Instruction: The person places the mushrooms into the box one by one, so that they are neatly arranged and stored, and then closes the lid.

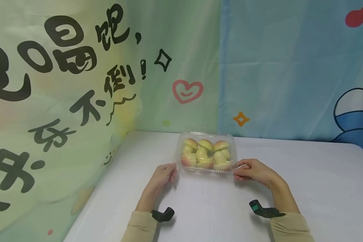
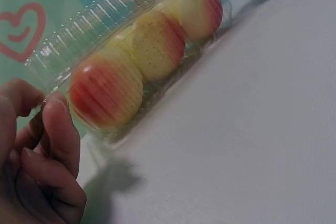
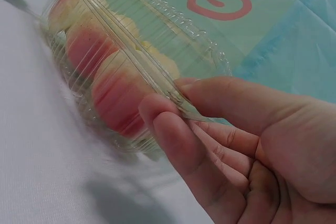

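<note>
A clear plastic clamshell box (image 1: pixel 208 170) stands on the white table, and several yellow fruits with a red blush (image 1: pixel 189 159) show through its walls. They look like peaches or apples; the exact kind is hard to tell. At the box's near left corner, my left hand (image 1: pixel 164 174) pinches the rim between thumb and finger, as the left wrist view shows. My right hand (image 1: pixel 255 171) pinches the rim at the near right corner. In the right wrist view, its thumb (image 3: pixel 220 98) lies above the rim and the fingers are below. The ribbed lid covers the fruit.
White cloth covers the table (image 1: pixel 205 208). Behind it hangs a printed green and blue backdrop (image 1: pixel 181 40), close to the back of the box; it also runs along the left side. A black wrist device (image 1: pixel 163 215) sits on the left wrist, and another (image 1: pixel 264 210) on the right.
</note>
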The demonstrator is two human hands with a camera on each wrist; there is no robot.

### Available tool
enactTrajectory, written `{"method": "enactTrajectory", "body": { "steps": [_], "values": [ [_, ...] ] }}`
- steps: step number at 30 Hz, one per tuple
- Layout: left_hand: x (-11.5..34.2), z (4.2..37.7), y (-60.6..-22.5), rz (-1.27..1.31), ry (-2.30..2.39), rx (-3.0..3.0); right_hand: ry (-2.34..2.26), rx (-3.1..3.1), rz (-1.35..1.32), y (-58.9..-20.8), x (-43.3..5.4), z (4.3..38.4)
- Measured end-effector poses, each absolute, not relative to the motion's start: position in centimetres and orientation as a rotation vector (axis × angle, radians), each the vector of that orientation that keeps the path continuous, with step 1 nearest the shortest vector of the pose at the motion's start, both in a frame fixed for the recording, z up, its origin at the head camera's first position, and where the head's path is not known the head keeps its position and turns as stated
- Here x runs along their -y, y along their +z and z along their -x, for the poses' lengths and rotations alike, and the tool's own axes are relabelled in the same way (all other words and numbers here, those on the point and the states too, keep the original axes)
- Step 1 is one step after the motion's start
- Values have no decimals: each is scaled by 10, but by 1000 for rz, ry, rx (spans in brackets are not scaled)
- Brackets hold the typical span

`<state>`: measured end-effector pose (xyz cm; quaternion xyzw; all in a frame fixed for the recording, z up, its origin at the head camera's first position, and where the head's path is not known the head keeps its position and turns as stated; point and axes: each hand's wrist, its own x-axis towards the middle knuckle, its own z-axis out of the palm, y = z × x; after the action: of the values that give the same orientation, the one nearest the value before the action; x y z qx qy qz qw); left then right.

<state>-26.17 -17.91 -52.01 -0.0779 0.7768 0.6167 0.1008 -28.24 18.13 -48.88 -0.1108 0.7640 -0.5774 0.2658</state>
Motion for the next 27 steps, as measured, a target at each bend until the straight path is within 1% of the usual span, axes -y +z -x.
{"method": "enactTrajectory", "body": {
  "steps": [7,17,22,27],
  "values": [
    [176,271,-532,180,1877,-2209,-1506,-2128,342,-491,-186,291],
    [173,290,-525,218,1837,-2443,-1293,-2290,383,-499,-201,308],
    [170,289,-527,259,1796,-2633,-1284,-2297,403,-508,-205,308],
    [165,292,-528,249,1755,-2786,-1275,-2353,415,-505,-208,306]
  ]
}}
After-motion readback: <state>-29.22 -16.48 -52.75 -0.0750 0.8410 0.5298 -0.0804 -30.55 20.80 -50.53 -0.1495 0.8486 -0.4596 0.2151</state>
